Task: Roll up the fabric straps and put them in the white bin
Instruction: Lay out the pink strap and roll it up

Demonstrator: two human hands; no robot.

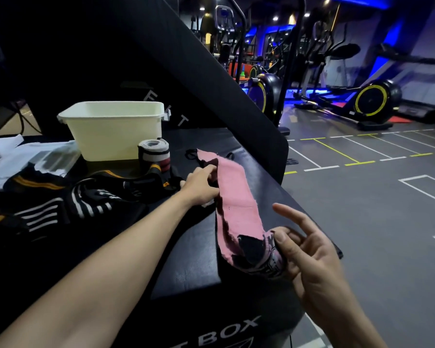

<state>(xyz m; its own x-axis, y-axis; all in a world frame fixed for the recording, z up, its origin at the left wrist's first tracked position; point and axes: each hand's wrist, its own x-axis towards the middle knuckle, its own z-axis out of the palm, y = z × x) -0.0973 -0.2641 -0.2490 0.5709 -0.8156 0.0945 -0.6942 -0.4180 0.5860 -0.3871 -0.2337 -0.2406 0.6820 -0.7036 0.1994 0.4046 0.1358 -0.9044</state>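
Barely started by the look of it: right hand point(309, 254) pinches the near end of the pink strap point(236, 209), left hand point(201, 187) pinches its far part, one gray roll point(153, 154) waits beside the white bin point(116, 129), dark straps point(86, 197) still loose at left.

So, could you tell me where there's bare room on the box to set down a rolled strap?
Bare black top lies between the pink strap and the left forearm, near the front edge. Crowded: the dark straps pile left, and the grey roll beside the white bin.
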